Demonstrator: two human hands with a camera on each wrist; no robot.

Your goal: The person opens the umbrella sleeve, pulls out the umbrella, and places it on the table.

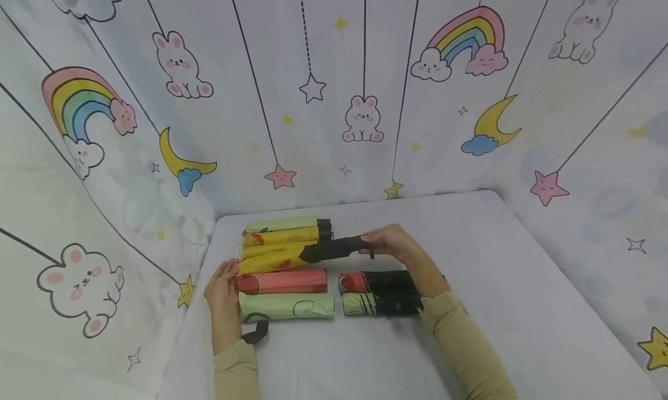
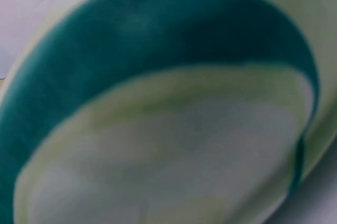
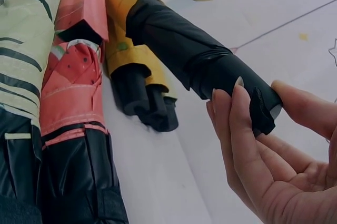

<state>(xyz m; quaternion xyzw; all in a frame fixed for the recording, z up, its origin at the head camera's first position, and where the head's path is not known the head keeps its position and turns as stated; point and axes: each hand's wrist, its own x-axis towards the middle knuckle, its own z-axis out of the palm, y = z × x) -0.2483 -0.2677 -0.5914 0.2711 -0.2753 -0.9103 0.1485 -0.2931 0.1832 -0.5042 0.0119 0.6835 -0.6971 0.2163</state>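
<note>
A folding umbrella [image 3: 163, 29] slants over the table, its black fabric and handle emerging from a yellow fruit-print sleeve [image 1: 273, 262]. My right hand [image 1: 392, 240] pinches the handle's end between thumb and fingers, beside a short black strap [image 3: 261, 113]. At the sleeve's far left end, my left hand [image 1: 221, 284] holds on with its fingertips. Just below lie a red watermelon-print sleeve [image 1: 284, 282] and a pale green sleeve [image 1: 282, 306]. Pale green with dark teal print fills the left wrist view, so the left fingers are hidden there.
Behind the held umbrella lie yellow sleeved umbrellas [image 1: 282, 236] and a pale green one [image 1: 282, 224], black handles pointing right. Under my right forearm are a red-and-black umbrella [image 1: 383, 280] and a green-and-black one [image 1: 383, 303]. A white cloth covers the table [image 1: 313, 359]; printed curtains hang behind.
</note>
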